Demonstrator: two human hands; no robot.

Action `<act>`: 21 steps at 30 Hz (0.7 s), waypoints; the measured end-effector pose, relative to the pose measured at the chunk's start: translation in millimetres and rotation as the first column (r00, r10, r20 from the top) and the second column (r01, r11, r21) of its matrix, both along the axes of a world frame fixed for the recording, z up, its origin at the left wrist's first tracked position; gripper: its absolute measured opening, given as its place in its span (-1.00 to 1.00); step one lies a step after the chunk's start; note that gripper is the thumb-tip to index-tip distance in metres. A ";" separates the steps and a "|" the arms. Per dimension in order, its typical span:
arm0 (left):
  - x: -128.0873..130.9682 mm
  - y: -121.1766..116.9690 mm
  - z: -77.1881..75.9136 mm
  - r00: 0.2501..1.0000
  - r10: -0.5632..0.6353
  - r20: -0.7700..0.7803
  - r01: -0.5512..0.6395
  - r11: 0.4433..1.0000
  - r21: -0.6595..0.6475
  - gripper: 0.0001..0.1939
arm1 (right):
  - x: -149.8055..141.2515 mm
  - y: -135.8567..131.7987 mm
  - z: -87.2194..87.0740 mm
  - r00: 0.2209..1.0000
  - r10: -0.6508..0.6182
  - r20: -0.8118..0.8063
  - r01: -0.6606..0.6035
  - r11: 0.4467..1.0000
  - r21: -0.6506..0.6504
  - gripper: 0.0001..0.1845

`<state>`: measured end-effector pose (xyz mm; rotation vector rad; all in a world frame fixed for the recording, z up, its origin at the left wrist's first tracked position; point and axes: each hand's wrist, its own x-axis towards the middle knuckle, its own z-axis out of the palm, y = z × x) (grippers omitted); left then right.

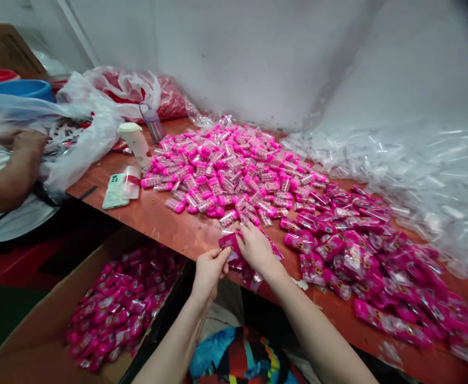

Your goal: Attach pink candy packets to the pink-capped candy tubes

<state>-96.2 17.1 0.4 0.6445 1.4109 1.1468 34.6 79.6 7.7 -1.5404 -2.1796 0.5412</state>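
Sitting left of the grip, below the counter [166, 224]: carton [28, 333] with pink packets [118, 309]. Left grip [208, 272]: thumb and index clamped on near-left edge of a printed pink pouch [226, 242]. Pouch lies between both hands. Straight ahead of them, heap of pink-capped tubes [234, 176]. Right grip [257, 247]: fingertips on pouch's right side; thumb mostly hidden, cannot tell if pinching. Right of it, pile of glossy packets [357, 256]; beyond that, clear plastic pieces [413, 176], blurred.

Handling, my judgement: left pinch best at the very edge, firm but not creasing the film; right fingertips best opposite, pulling evenly so it doesn't twist.

Pose: forearms converge from below; left hand thumb-up, fingers folded under; right hand back-up, fingers curled, pointing forward-left.
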 end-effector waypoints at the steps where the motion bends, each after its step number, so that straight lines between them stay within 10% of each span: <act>1: -5.0 1.2 -2.1 1.000 0.017 -0.006 -0.017 1.000 0.005 -0.54 | -7.8 6.2 3.3 0.991 0.025 0.129 -0.025 1.000 -0.003 -0.75; 5: -16.4 2.6 -9.3 0.998 0.064 -0.022 -0.063 0.998 0.013 -0.56 | -29.4 19.5 13.7 0.913 0.107 0.394 -0.096 0.994 -0.048 -0.76; 10: -13.9 2.6 -8.9 0.990 0.106 0.094 -0.108 0.994 0.017 -0.62 | -20.9 24.9 16.3 0.925 0.148 0.349 -0.141 0.989 -0.045 -0.71; 16: 4.3 10.2 8.8 0.977 0.021 0.211 -0.070 0.971 0.230 -0.73 | 18.5 1.4 23.1 0.981 0.163 -0.109 -0.157 0.986 0.060 -0.84; 21: 28.2 7.3 28.7 0.897 -0.169 0.408 0.107 0.979 0.173 -0.79 | 47.7 -40.3 35.9 0.777 -0.069 -0.626 -0.013 0.992 -0.126 -0.84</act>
